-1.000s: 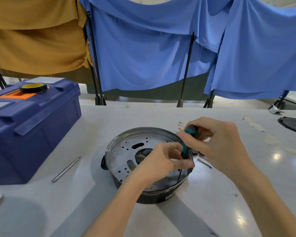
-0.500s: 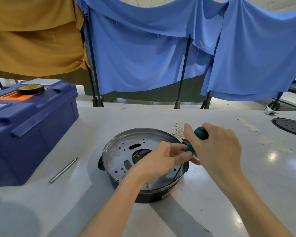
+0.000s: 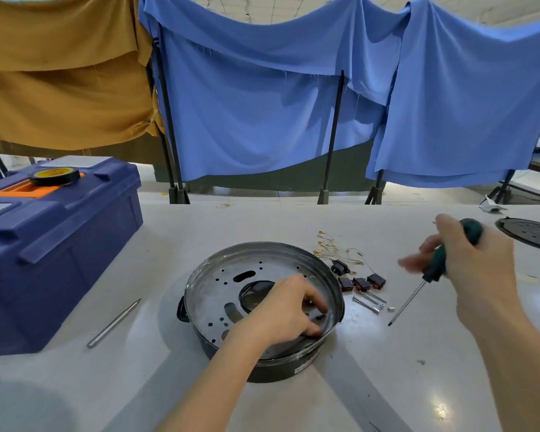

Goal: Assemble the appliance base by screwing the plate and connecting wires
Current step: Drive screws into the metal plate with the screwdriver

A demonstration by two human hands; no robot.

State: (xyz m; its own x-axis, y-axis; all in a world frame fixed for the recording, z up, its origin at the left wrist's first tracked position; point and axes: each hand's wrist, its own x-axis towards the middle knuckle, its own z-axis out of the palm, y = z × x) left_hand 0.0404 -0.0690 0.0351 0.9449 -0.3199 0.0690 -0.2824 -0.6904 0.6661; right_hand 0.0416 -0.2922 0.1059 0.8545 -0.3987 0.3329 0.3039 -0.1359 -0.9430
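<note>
One head-worn wide-angle view — looking forward and down, close over the table (image 3: 293, 226), toward blue cloths (image 3: 262, 104).

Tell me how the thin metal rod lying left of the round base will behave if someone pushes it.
The rod looks round and smooth, so it would probably roll across the glossy table. It looks like solid metal, so likely stiff, and light since it is thin.

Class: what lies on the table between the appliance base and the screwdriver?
Head view: small black connectors, two long bolts and a tiny white spacer lie between base and screwdriver.
</note>
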